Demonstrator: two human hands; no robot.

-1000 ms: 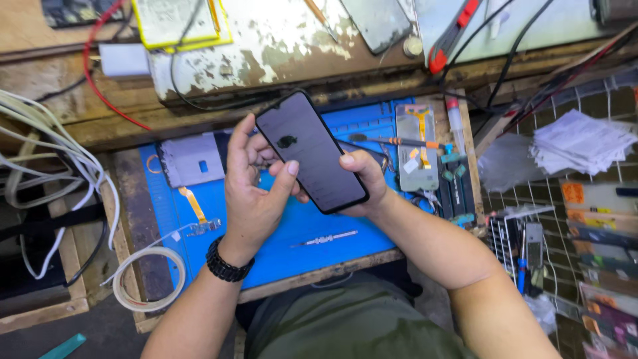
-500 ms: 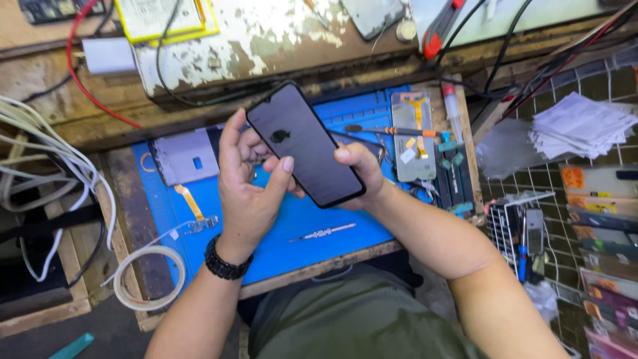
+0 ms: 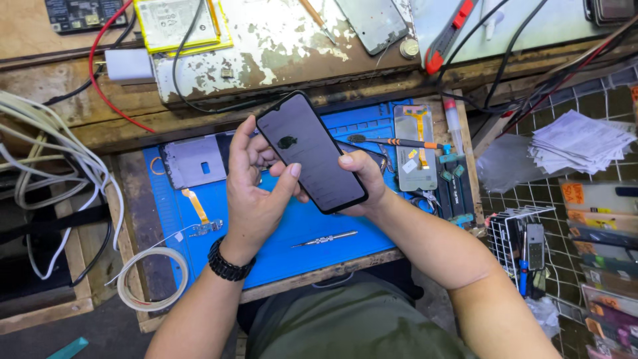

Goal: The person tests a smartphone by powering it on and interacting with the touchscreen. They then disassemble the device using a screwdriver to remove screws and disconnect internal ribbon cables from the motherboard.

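Two hands, left hand and right hand, clamp a dark phone above the blue mat; the fingertip grip seems shallow, so it may slip onto the tweezers.

Black phone held over a blue mat — silver tweezers at six o'clock, orange-striped screwdriver at two, white papers beyond.

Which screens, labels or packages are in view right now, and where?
Phone: held in left hand and right hand, black rectangular screen, dark.
Display panel: on blue mat, right side, grey with orange flex strip.
Yellow-edged flat pack: top bench, white label face.
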